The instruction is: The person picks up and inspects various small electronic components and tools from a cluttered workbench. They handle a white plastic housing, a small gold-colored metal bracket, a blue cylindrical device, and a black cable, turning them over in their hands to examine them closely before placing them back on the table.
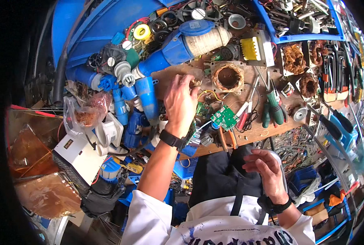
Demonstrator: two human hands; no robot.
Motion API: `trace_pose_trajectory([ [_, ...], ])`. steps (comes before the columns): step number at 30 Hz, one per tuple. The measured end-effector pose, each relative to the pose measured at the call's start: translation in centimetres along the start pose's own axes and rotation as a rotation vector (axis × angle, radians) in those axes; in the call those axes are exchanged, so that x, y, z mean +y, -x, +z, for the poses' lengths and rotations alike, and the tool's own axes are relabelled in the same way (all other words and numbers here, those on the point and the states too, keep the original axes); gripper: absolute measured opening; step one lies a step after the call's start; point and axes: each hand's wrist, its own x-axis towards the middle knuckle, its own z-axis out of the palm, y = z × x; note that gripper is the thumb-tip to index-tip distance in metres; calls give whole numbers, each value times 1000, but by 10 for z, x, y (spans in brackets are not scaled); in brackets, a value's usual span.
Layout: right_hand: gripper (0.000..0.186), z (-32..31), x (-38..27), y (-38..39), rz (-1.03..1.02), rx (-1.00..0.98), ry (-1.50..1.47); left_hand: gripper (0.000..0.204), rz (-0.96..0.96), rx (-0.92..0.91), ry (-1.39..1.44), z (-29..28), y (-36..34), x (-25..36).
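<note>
My left hand point(180, 98) reaches onto the wooden bench point(272, 130), its fingers curled round something small and pale that is mostly hidden, beside a motor stator with copper windings point(213, 76). Just right of that wrist lie a green circuit board point(225, 117) and thin wires. Below the bench's front edge, my right hand point(265, 169) hangs in front of my dark trousers, fingers apart and slightly bent, holding nothing. Orange-handled pliers point(232, 139), green-handled screwdrivers point(275, 108) and a red-handled tool point(244, 120) lie between the board and the bench's right part.
Blue industrial plugs point(147, 98) crowd the left, with a bagged coil point(85, 118) and a white metal box point(78, 151). Blue bins of metal parts point(308, 37) stand at the back right, near more stators point(293, 59), clamps point(337, 69) and black-handled tools point(329, 126).
</note>
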Motion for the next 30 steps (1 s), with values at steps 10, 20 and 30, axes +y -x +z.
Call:
trace_pose_trajectory([
  [10, 29, -9, -15, 28, -65, -39, -2, 26, -387, 14, 1144, -80, 39, 40],
  [20, 29, 61, -99, 144, -497, -387, 74, 35, -275, -122, 1473, -228, 150, 182],
  [30, 10, 78, -143, 240, -1065, -486, 327, 36, 111, -26, 1499, -308, 219, 254],
])
